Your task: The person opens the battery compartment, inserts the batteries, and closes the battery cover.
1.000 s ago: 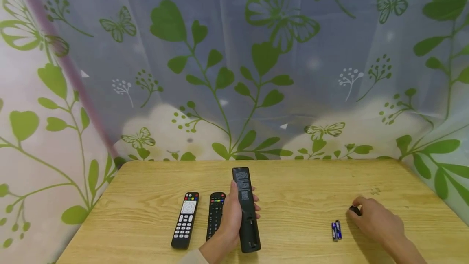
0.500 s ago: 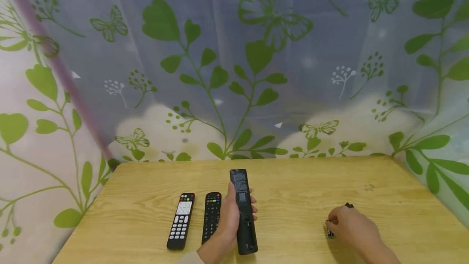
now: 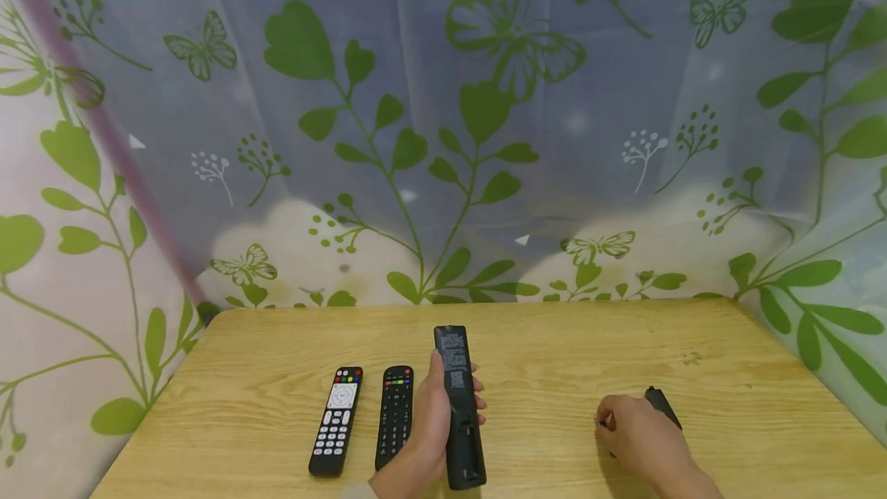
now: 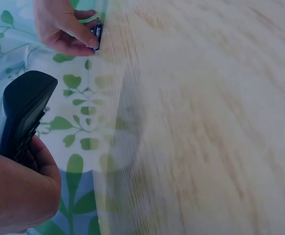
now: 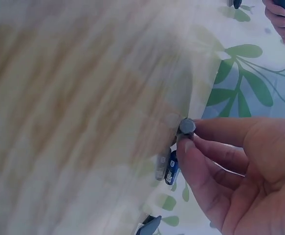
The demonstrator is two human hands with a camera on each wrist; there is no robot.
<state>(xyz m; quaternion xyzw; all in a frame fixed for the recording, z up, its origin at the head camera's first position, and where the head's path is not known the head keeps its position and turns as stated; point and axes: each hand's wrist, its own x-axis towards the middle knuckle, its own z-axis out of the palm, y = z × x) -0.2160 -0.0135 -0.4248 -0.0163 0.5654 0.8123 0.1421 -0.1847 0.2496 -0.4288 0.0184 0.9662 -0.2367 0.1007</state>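
Observation:
My left hand (image 3: 430,422) grips a black remote control (image 3: 453,376), its back facing up and its battery compartment (image 3: 467,449) uncovered. The left wrist view has the same remote (image 4: 27,105) from its end, with fingers curled round it. Off to the right, my right hand (image 3: 640,430) pinches a small battery between thumb and fingertips; the right wrist view shows its round grey end (image 5: 186,127). Just below those fingertips a second, blue battery (image 5: 171,169) lies on the table. The black battery cover (image 3: 665,408) rests beside the right hand, partly hidden behind it.
Left of the held remote, two more remotes lie face up on the wooden table (image 3: 540,383): a black one with white buttons (image 3: 336,422) and an all-black one (image 3: 395,414), partly covered by my left hand. A patterned curtain (image 3: 416,137) hangs at the table's back edge.
My right hand has let go of the battery cover, leaving it on the table, moved left to the batteries and picked one between its fingers. The left hand keeps hold of the remote.

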